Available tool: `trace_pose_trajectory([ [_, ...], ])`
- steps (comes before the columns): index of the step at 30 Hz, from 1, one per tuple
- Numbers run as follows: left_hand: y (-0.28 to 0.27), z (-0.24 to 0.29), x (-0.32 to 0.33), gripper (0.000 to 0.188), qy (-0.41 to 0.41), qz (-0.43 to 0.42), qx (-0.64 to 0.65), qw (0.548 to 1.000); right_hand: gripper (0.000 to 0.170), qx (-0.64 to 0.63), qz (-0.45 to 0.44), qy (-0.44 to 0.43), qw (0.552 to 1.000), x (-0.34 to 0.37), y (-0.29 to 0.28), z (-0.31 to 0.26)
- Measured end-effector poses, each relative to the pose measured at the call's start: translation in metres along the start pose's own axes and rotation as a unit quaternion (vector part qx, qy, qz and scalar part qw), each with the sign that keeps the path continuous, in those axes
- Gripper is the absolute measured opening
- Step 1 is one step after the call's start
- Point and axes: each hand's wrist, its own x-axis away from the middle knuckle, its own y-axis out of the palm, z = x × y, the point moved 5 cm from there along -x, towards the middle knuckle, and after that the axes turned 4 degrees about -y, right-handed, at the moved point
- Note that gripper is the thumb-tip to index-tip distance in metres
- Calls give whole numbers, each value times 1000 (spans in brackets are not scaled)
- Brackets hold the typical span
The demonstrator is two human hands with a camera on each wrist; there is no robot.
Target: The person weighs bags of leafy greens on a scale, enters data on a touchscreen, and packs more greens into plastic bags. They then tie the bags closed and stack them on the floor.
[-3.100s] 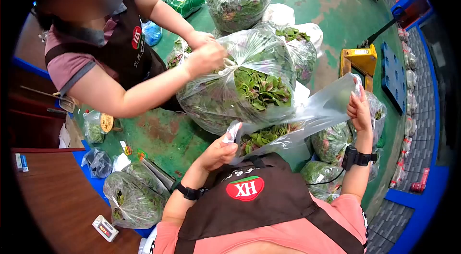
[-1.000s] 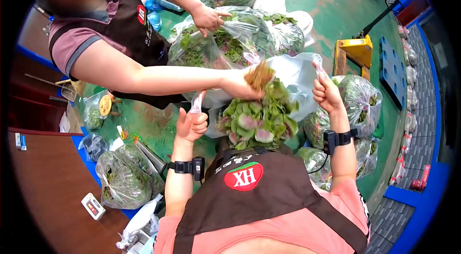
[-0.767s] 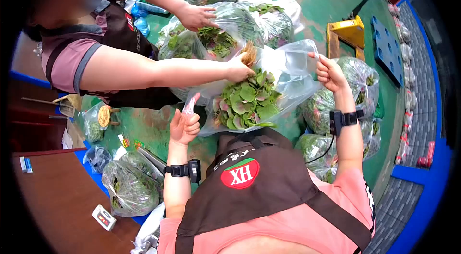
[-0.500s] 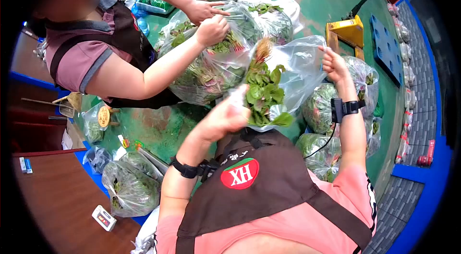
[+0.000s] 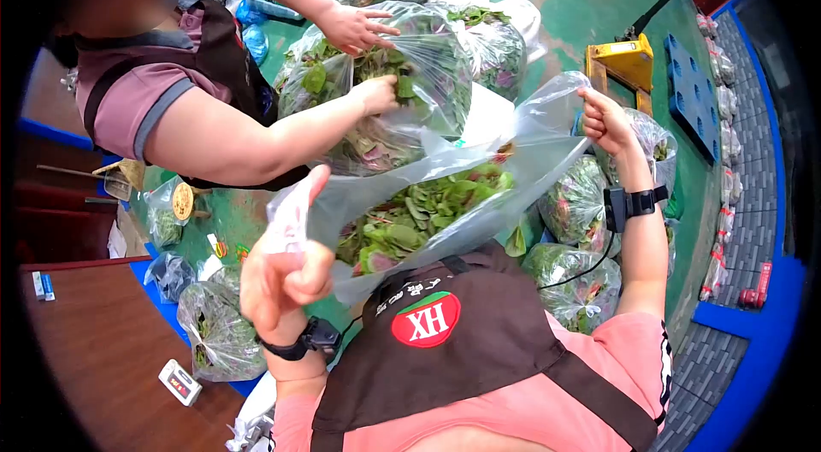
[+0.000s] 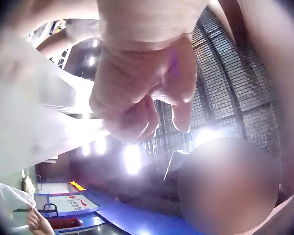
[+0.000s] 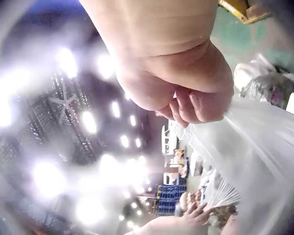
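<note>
A clear plastic bag (image 5: pixel 547 144) is stretched wide between my hands, in front of the dark apron. My left hand (image 5: pixel 286 272) grips its left edge, with plastic drawn over the raised index finger. Its right corner is pinched by my right hand (image 5: pixel 607 123), fingers curled. Gathered plastic runs from the left hand (image 6: pixel 142 93) in the left wrist view and from the right hand (image 7: pixel 181 93) in the right wrist view. Inside the bag lie leafy greens (image 5: pixel 428 208), green with some purplish leaves. One leaf (image 5: pixel 516 241) shows by the bag's lower right side.
Opposite, another person's hand (image 5: pixel 376 95) reaches into a large bag of greens (image 5: pixel 410 41). More filled bags (image 5: pixel 573 204) stand at my right. A yellow pallet jack (image 5: pixel 629 63) and a blue pallet (image 5: pixel 691 97) lie beyond. A wooden table (image 5: pixel 111 324) is on the left.
The other person has put a bunch of greens at the bag and withdrawn. My left hand went in to the bunch, then moved back left. The bunch now lies lower in the bag.
</note>
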Motion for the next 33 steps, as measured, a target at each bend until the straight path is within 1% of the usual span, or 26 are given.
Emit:
trace_pose_trajectory([
  [2,3,11,12,119,12,6,23,1000,18,-24,-37,-47,998,10,24,-22],
  [3,0,17,21,114,34,26,28,999,18,-56,-74,-58,994,16,30,-30],
  [4,-4,23,30,111,53,26,35,998,20,-33,-89,-96,991,23,42,-35],
  [6,-22,23,50,103,77,51,-13,996,21,-113,-91,-134,980,15,45,-25],
  [7,-38,18,52,98,45,118,-45,991,21,-111,-37,-117,986,3,51,-10],
  [8,-56,12,55,92,10,186,-76,980,23,-115,-51,-78,989,-12,47,6],
  [9,-77,3,53,82,9,148,-77,986,25,-120,-64,-39,990,-30,41,21],
  [10,-99,-6,54,79,-31,134,-53,989,27,-121,-81,-4,989,-42,43,25],
  [12,-127,-21,49,77,-42,157,-1,987,30,-8,-131,-17,991,-36,70,8],
  [13,-130,-22,49,78,-27,149,31,988,29,2,-116,-34,993,-40,79,12],
  [16,-137,-21,43,80,17,104,111,988,29,-81,-151,-35,985,-60,81,11],
  [17,-137,-20,42,81,23,81,127,988,29,-63,-168,-33,983,-63,83,11],
  [18,-138,-20,44,82,26,61,143,987,29,-55,-163,-32,985,-63,88,12],
  [19,-140,-21,46,86,23,68,136,988,29,-47,-154,-27,987,-62,92,12],
  [20,-149,-23,49,81,31,80,148,985,29,-39,-144,-21,989,-62,94,16],
  [21,-156,-25,51,77,39,90,159,982,30,-48,-169,-13,984,-64,94,18],
  [23,-157,-27,54,72,47,83,183,978,30,-70,-147,-7,987,-62,89,22],
  [24,-161,-29,55,73,53,66,182,980,30,-80,-136,-7,987,-59,88,20],
  [25,-170,-32,60,74,59,49,181,981,30,-77,-161,-6,984,-55,90,19],
  [28,-167,-33,63,76,69,1,170,983,30,-120,-117,-7,986,-54,82,26],
  [29,-163,-34,63,77,71,-15,166,984,29,-107,-71,-12,992,-52,79,29],
  [30,-166,-39,65,77,78,14,176,981,29,-93,-24,-16,995,-42,87,28],
  [32,-176,-51,73,78,91,72,197,974,29,-74,-163,27,983,-35,80,42],
  [33,-162,-57,66,75,37,28,192,980,31,-87,-167,62,980,-35,75,55],
])
